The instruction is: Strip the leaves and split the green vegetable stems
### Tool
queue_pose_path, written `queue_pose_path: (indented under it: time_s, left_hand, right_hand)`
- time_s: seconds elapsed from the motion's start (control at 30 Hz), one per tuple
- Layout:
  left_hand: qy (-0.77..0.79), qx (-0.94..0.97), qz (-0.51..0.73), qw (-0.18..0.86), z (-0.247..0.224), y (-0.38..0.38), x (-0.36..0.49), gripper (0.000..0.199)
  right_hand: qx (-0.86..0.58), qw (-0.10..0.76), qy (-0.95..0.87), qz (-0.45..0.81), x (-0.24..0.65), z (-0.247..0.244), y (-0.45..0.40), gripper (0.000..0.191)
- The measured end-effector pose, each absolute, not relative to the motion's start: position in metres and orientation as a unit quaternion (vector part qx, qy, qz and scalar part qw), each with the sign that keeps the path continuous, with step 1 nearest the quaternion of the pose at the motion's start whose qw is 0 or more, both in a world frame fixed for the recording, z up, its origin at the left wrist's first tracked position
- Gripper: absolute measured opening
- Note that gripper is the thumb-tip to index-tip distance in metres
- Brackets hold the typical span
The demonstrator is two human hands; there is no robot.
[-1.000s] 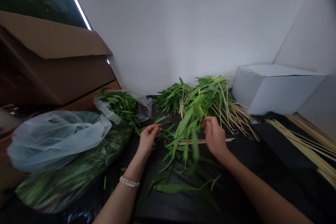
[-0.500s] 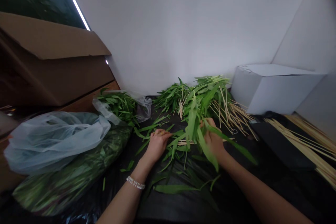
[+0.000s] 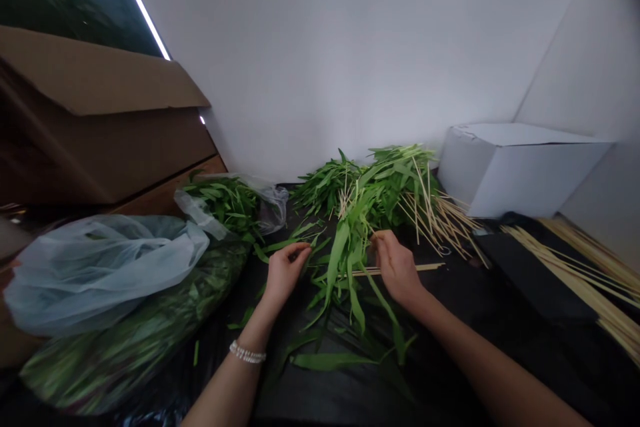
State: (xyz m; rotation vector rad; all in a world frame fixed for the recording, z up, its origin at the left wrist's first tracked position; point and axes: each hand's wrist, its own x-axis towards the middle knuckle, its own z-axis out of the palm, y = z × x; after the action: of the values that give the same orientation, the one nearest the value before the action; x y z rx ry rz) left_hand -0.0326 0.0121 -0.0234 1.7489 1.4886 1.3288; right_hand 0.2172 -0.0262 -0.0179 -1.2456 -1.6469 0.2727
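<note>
My right hand (image 3: 399, 268) is closed in a pinch at the edge of a bunch of long-leaved greens (image 3: 345, 240), whose leaves hang down to the left of the fingers. My left hand (image 3: 286, 273), with a beaded bracelet (image 3: 247, 352) on the wrist, is pinched beside the bunch. What its fingertips hold, if anything, is too small to make out. Below the bunch, thin wooden sticks (image 3: 425, 267) lie across the black surface. Loose leaves (image 3: 333, 361) are scattered between my forearms.
Behind my hands are skewered greens (image 3: 323, 183) with sticks (image 3: 440, 220) poking out. To the left, greens fill plastic bags (image 3: 110, 273), below a cardboard box (image 3: 115, 153). A white box (image 3: 525, 173), a black flat block (image 3: 535, 280) and long sticks (image 3: 590, 280) are at the right.
My left hand has drawn back slightly leftward from the loose leaves. My right hand has shifted a little left, and the greens by it have swung left and hang lower.
</note>
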Motion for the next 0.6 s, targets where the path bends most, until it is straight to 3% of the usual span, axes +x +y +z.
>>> queue_pose_path:
  time_s: [0.13,0.37,0.6]
  left_hand:
    - [0.484,0.753,0.406,0.182,-0.015,0.003,-0.026,0.023]
    - [0.326,0.842,0.212,0.375,0.008,-0.013,-0.026,0.037]
    - [0.354,0.875,0.161,0.288,0.007,-0.01,-0.034,0.043]
  right_hand:
    - [-0.513,0.53,-0.661,0.136,0.219,-0.016,-0.026,0.027]
    - [-0.537,0.559,-0.609,0.166,0.222,-0.011,-0.024,0.031]
    - [-0.535,0.561,-0.606,0.177,0.221,-0.011,-0.024,0.032]
